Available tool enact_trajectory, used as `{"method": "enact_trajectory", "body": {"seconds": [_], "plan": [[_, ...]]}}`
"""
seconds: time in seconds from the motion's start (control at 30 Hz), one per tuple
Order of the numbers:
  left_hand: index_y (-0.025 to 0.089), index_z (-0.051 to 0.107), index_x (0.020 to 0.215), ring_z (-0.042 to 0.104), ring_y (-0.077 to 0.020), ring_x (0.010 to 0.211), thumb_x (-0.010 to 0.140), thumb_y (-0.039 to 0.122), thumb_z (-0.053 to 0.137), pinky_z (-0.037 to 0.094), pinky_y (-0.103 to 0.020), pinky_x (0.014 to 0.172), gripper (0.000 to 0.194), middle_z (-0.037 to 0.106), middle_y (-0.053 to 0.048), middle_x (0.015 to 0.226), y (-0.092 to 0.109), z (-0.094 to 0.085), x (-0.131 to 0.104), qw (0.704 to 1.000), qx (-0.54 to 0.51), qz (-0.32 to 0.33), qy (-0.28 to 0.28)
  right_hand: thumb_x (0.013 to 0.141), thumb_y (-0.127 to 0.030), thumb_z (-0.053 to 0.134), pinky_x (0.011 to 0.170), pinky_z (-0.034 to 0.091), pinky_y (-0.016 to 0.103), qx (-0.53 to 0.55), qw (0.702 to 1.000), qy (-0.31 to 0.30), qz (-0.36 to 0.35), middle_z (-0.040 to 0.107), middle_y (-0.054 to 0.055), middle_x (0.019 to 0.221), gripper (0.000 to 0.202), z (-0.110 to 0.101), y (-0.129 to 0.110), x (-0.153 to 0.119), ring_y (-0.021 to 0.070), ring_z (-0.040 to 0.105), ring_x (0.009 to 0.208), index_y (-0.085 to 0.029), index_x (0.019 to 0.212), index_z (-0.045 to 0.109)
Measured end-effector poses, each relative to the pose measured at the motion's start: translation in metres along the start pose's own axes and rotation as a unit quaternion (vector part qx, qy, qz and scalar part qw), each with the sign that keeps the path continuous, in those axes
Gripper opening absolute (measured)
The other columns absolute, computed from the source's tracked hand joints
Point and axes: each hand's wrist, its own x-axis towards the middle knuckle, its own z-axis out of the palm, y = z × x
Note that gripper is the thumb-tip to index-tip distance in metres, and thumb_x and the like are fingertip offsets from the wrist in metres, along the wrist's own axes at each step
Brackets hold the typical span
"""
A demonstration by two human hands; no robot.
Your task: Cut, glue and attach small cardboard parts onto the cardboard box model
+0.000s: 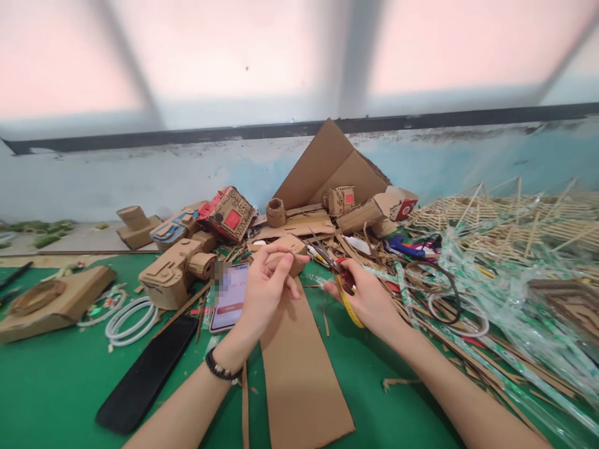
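My left hand, with a dark beaded bracelet at the wrist, is over the far part of a long flat cardboard strip. Its thumb and fingers are curled together; whatever may be between them is too small to make out. A small cardboard piece shows just behind those fingers. To the right, my right hand grips a pair of scissors with red and black handles, the blades pointing away and to the left. A yellow curved strip like a measuring tape hangs by that hand.
A phone lies left of my left hand. Cardboard camera models stand at the left, beside a coil of white tubing and a black flat piece. Cardboard scraps, plastic wrap and thin sticks pile up at the right.
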Motion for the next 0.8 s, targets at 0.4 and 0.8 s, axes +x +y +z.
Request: {"method": "enact_trajectory", "body": {"seconds": [0.4,0.8], "plan": [[0.022,0.056,0.103,0.053,-0.0041,0.045,0.089,0.042,0.079,0.044,-0.017,0.041,0.033,0.066,0.004,0.086,0.026,0.029,0.006,0.989,-0.143,0.009,0.046,0.096,-0.063,0.059,0.065,0.047,0.03,0.087,0.996,0.014,-0.009,0.062,0.001,0.083,0.041,0.006,-0.005,-0.009,0.0195,0.058,0.072,-0.022,0.101,0.057],[0.018,0.059,0.089,0.052,-0.0023,0.038,0.085,0.039,0.084,0.036,-0.016,0.04,0.033,0.069,0.002,0.084,-0.007,0.022,0.001,0.995,-0.073,0.018,0.06,0.093,-0.061,0.067,0.066,0.046,0.03,0.145,0.988,-0.021,0.038,0.066,0.002,0.084,0.039,0.007,-0.008,-0.012,0.0193,0.06,0.074,-0.022,0.093,0.061]]}}
